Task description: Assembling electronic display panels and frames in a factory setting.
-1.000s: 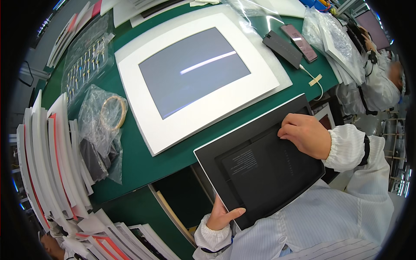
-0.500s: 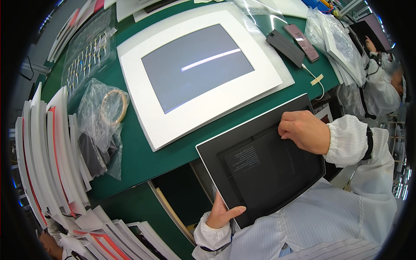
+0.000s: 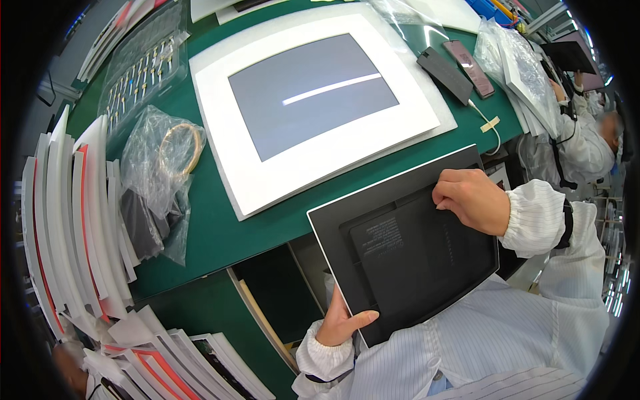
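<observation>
At the near edge of a green bench (image 3: 220,247), the left hand (image 3: 339,322) clamps a matte-black, white-rimmed rectangular panel (image 3: 413,263) near one corner; the right hand (image 3: 476,201) touches its recessed face with bunched fingertips. A white-framed screen (image 3: 320,100) lies on the bench.

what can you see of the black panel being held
The black panel is roughly rectangular, with a thin white border along its upper and left edges. Its matte, plastic-looking face seems recessed, bearing pale print and a column of marks. It is held askew at the green table's near edge. The left hand grips its lower left, thumb on top; the right hand has bent fingers at its upper right.
</observation>
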Tool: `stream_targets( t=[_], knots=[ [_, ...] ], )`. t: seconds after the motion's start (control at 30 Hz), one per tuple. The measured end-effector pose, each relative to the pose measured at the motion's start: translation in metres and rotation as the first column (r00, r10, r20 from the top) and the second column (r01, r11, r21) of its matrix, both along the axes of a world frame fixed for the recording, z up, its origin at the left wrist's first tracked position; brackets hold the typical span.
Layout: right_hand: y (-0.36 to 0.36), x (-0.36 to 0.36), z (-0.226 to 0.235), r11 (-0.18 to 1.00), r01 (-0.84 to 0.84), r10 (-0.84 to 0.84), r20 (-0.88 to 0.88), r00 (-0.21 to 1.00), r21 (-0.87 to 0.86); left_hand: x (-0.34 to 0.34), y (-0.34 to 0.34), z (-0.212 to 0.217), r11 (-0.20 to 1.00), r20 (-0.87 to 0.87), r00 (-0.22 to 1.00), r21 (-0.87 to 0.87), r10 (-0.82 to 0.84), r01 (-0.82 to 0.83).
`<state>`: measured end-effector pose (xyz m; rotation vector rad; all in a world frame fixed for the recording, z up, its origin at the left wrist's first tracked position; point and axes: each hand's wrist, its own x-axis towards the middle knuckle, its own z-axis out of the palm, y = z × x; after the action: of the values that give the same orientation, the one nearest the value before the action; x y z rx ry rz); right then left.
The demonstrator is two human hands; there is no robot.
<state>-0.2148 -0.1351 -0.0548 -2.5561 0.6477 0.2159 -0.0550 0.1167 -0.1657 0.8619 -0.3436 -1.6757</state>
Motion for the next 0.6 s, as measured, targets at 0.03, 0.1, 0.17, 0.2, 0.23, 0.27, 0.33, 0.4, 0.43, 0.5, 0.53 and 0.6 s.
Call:
stream_targets(
  t=[0.03, 0.1, 0.17, 0.2, 0.23, 0.27, 0.33, 0.4, 0.43, 0.5, 0.53, 0.6],
  knots=[
    [0.002, 0.0, 0.0, 1.0, 0.02, -0.02, 0.013, 1.0, 0.003, 0.0, 0.001, -0.001, 1.0, 0.009, 1.0, -0.013, -0.005, 0.005],
    [0.003, 0.001, 0.001, 0.999, 0.039, -0.039, 0.025, 0.999, 0.008, 0.0, 0.001, -0.002, 1.0, 0.018, 1.0, -0.024, -0.01, 0.01],
    [0.002, 0.002, 0.003, 0.998, 0.057, -0.056, -0.012, 0.998, 0.032, 0.001, 0.001, -0.001, 0.999, 0.022, 0.999, -0.009, -0.036, 0.036],
    [0.003, 0.002, 0.003, 0.998, 0.056, -0.056, -0.013, 0.998, 0.032, 0.001, 0.001, -0.001, 0.999, 0.021, 0.999, -0.009, -0.035, 0.036],
    [0.003, 0.001, 0.003, 0.997, 0.069, -0.069, -0.013, 0.998, 0.04, 0.001, 0.0, -0.001, 0.999, 0.016, 0.999, -0.018, -0.034, 0.034],
    [0.003, 0.0, 0.003, 0.996, 0.082, -0.082, -0.012, 0.997, 0.047, 0.001, 0.0, -0.001, 0.999, 0.012, 0.999, -0.027, -0.032, 0.033],
    [0.003, 0.001, 0.002, 0.997, 0.067, -0.067, -0.01, 0.998, 0.035, 0.002, -0.001, 0.0, 0.999, 0.014, 0.999, -0.033, -0.034, 0.034],
    [0.002, 0.002, 0.004, 0.998, 0.053, -0.053, -0.007, 0.999, 0.021, 0.003, -0.001, 0.0, 0.998, 0.017, 0.999, -0.042, -0.035, 0.036],
    [0.002, 0.004, 0.007, 0.997, 0.064, -0.063, -0.036, 0.997, 0.031, 0.003, -0.001, 0.0, 0.998, 0.022, 0.999, -0.044, -0.035, 0.036],
    [0.0, 0.007, 0.013, 0.996, 0.073, -0.07, -0.066, 0.995, 0.043, 0.004, -0.001, -0.001, 0.998, 0.025, 0.999, -0.044, -0.033, 0.034],
    [-0.001, 0.008, 0.015, 0.997, 0.063, -0.06, -0.068, 0.996, 0.051, 0.004, 0.0, -0.001, 0.998, 0.02, 0.999, -0.048, -0.027, 0.028],
    [-0.001, 0.008, 0.014, 0.997, 0.055, -0.051, -0.07, 0.996, 0.058, 0.004, 0.0, -0.001, 0.998, 0.013, 1.0, -0.052, -0.022, 0.023]
  ],
)
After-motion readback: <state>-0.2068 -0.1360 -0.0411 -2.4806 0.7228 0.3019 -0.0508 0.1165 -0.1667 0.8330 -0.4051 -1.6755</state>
